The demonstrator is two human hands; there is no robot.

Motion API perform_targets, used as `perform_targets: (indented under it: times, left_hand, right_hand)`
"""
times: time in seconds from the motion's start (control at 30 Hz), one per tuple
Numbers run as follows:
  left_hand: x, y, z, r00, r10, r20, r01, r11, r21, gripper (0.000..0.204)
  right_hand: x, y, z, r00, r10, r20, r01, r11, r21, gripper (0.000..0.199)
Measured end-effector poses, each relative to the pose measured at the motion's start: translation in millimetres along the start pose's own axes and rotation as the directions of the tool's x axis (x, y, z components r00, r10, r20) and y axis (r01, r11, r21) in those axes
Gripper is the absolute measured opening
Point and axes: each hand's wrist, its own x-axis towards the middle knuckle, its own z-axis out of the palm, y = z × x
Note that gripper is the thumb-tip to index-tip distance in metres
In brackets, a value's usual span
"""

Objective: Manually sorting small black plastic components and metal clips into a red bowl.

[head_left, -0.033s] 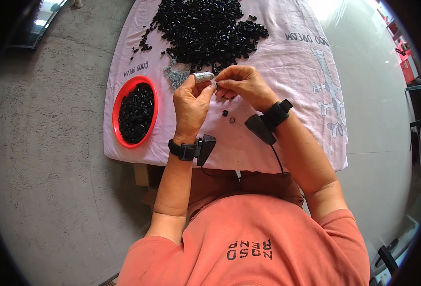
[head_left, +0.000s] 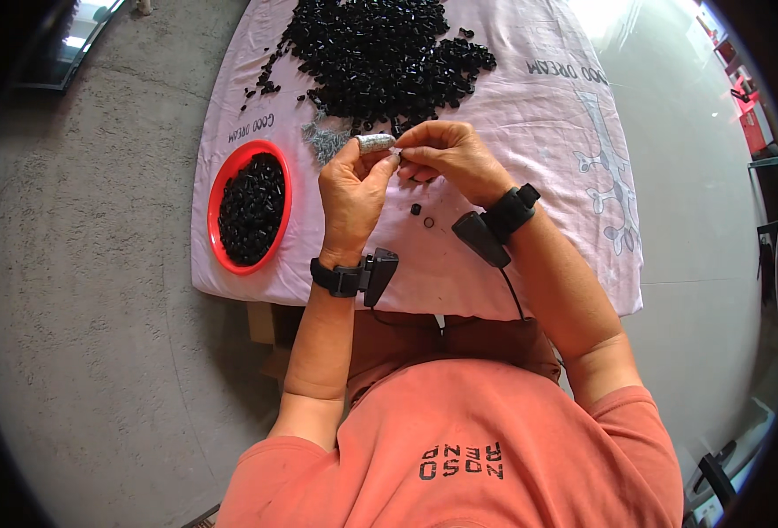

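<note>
Standing here, I see dark grey printed capitals (head_left: 569, 70) on the pink cloth (head_left: 552, 158), in two spots, one toward each side; black block letters (head_left: 461, 460) (upside down to the wearer) cross the orange shirt (head_left: 468, 400) in rows.

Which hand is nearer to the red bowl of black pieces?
Left. The left hand is to the right of the red bowl, apart from it; the right hand is farther off, beyond the left hand.
</note>
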Motion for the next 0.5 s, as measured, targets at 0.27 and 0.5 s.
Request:
perform_targets:
  times: [0.27, 0.5]
  left_hand:
    - [4, 3, -3, 0.997, 0.076, -0.027, -0.072, 0.990, 0.123, 0.012]
    - [3, 18, 2, 0.997, 0.078, -0.027, -0.069, 0.967, 0.244, 0.019]
  right_hand:
    - [2, 2, -1, 1.000, 0.017, -0.016, -0.012, 0.970, 0.242, 0.020]
    - [4, 7, -6, 1.000, -0.013, 0.021, 0.006, 0.953, 0.302, 0.013]
